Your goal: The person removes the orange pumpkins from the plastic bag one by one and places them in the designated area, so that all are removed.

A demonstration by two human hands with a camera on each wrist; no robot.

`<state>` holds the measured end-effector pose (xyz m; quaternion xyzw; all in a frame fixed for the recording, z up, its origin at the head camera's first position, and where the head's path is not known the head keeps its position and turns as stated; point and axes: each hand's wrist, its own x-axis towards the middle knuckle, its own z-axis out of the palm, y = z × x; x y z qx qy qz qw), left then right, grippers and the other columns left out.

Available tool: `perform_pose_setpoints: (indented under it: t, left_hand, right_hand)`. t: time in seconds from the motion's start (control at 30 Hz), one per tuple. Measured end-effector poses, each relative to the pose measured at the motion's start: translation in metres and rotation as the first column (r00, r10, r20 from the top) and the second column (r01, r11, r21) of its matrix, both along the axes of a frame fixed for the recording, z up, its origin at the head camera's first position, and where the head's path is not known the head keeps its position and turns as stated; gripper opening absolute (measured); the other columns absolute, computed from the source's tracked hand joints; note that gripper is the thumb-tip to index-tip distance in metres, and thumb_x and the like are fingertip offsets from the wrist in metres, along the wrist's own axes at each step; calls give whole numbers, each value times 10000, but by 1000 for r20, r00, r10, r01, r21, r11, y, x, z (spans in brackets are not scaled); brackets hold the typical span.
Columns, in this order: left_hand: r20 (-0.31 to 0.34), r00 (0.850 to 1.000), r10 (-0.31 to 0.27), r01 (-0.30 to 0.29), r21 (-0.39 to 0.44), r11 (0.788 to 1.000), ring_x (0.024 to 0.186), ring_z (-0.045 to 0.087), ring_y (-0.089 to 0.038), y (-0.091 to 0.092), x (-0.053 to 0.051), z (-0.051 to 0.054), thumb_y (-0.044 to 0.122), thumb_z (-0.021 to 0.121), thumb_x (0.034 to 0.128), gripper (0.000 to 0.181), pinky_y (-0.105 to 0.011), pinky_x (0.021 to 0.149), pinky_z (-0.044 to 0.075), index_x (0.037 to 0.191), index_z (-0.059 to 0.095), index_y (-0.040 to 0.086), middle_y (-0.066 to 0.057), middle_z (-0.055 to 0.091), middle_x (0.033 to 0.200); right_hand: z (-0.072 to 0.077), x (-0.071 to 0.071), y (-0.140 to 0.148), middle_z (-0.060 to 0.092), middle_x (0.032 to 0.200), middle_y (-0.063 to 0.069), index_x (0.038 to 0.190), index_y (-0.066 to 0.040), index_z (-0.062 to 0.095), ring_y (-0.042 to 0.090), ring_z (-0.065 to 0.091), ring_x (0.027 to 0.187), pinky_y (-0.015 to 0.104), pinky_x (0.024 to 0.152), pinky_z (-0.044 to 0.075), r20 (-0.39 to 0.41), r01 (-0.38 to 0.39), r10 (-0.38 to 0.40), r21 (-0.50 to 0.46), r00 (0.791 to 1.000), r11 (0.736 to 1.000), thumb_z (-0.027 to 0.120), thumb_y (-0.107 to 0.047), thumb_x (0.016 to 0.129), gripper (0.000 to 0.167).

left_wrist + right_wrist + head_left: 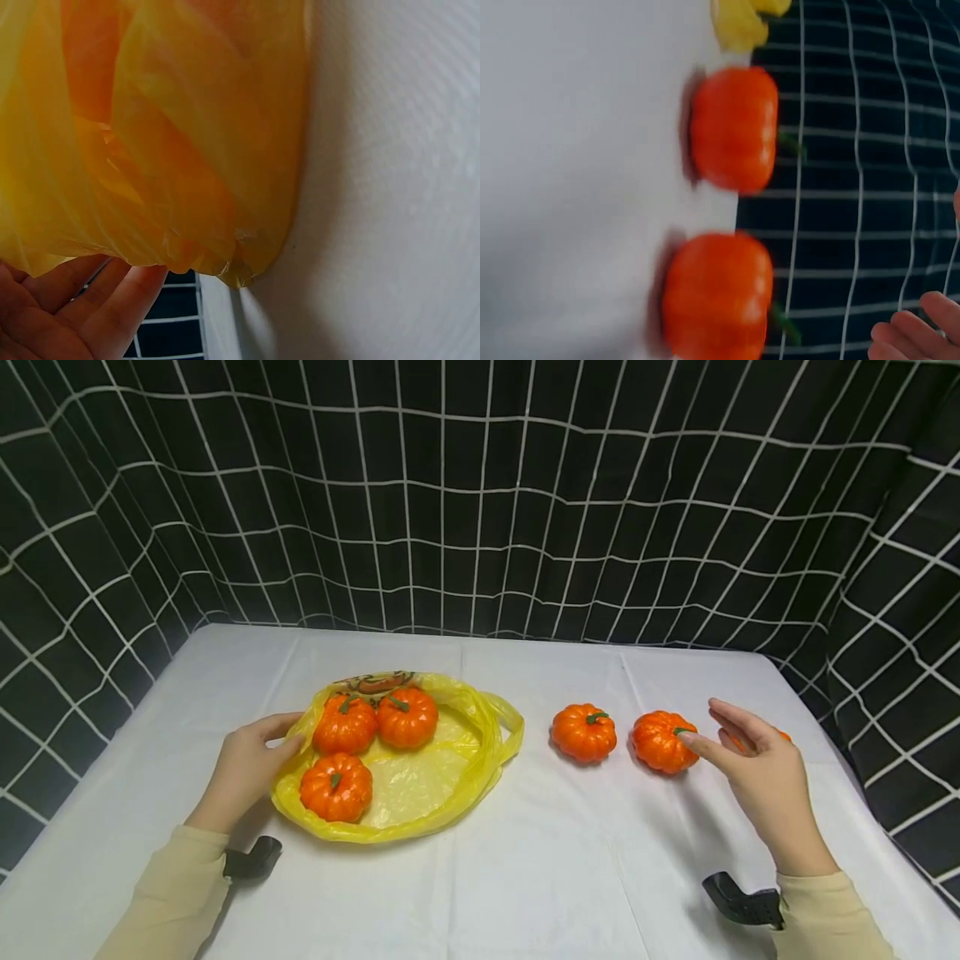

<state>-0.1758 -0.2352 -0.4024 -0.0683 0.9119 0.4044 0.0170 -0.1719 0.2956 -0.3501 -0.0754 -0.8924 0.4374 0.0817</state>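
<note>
At the bag's left side, the left hand [251, 760] touches the yellow plastic bag [412, 785]; its fingers [112, 307] look nearly straight in the left wrist view, their tips hidden behind the plastic. Three orange pumpkins lie inside the bag: two at the back [345, 725] [407, 718], one in front [336, 787]. The right hand [772, 785], thumb and fingers apart and holding nothing, hovers over a mostly hidden orange pumpkin [784, 737]. To its left sit two more pumpkins [664, 742] [583, 733], also seen in the right wrist view.
A white cloth [525, 877] covers the table. Black fabric with a white grid [480, 510] rises behind the table and at both sides. Dark curved pieces stick out by the left sleeve [172, 893] and the right sleeve [832, 914]. The bag's handle loop [513, 722] points right.
</note>
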Motion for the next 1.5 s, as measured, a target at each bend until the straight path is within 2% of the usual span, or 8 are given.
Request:
perform_pose_setpoints:
  t: [0.1,0.37,0.53,0.83,1.03,1.17,1.33,1.5]
  left_hand:
    - [4,1000,-2,2,4,1000,1417,385,-453,0,0,0,198,538,1001,472,-607,1159,343,1438,495,23,-260,490,1471]
    - [11,1000,3,-3,11,1000,1416,389,-447,2,1,2,205,537,1005,473,-589,1153,364,1441,494,27,-255,489,1474]
    - [6,1000,0,0,7,1000,1415,390,-448,2,0,2,204,537,1004,470,-593,1158,355,1435,499,23,-256,493,1470]
    - [1,1000,-3,3,-2,1000,1410,397,-449,2,0,3,205,537,1001,472,-594,1159,352,1432,500,15,-257,506,1459]
    - [2,1000,-4,4,-6,1000,1410,397,-450,2,0,2,207,541,1000,474,-597,1164,342,1432,501,17,-255,507,1459]
    - [3,1000,-4,4,-6,1000,1408,400,-449,2,-1,1,205,543,1001,473,-591,1163,348,1434,500,20,-255,508,1458]
    - [-6,1000,-4,4,-10,1000,1402,409,-449,1,-1,0,203,545,999,469,-590,1160,353,1429,506,20,-256,515,1450]
    - [-16,1000,-6,6,-3,1000,1401,414,-442,0,-2,-1,202,551,997,466,-591,1164,347,1425,513,22,-249,528,1442]
  right_hand:
    - [-2,0,-15,460,1532,172,1494,-73,437,258,441,1430,36,975,431,-11,-64,64,1,998,998,731,-390,888,744]
    - [-10,-3,-58,519,1485,147,1467,-71,478,209,521,1359,39,948,452,18,-188,191,-97,981,977,773,-348,862,728]
    - [-12,-6,-82,515,1488,130,1437,-24,496,247,470,1410,165,1070,426,11,-258,263,-160,965,953,782,-287,860,695]
    - [-19,-8,-124,559,1440,125,1372,-54,566,273,547,1344,311,1095,445,28,-321,335,-229,942,919,828,-246,810,650]
    - [-27,-10,-155,580,1416,158,1350,-9,581,312,525,1356,387,1115,447,-8,-417,423,-189,906,889,830,-164,801,623]
    - [-29,-10,-175,592,1401,167,1347,0,582,320,527,1350,414,1115,450,-11,-469,476,-195,879,862,831,-127,790,623]
    - [-32,-9,-201,607,1386,162,1341,-7,592,303,544,1334,412,1116,457,-12,-524,531,-186,847,831,842,-148,780,630]
    - [-33,-8,-222,628,1365,144,1325,3,603,293,557,1320,404,1110,469,-21,-560,566,-188,824,807,850,-145,770,625]
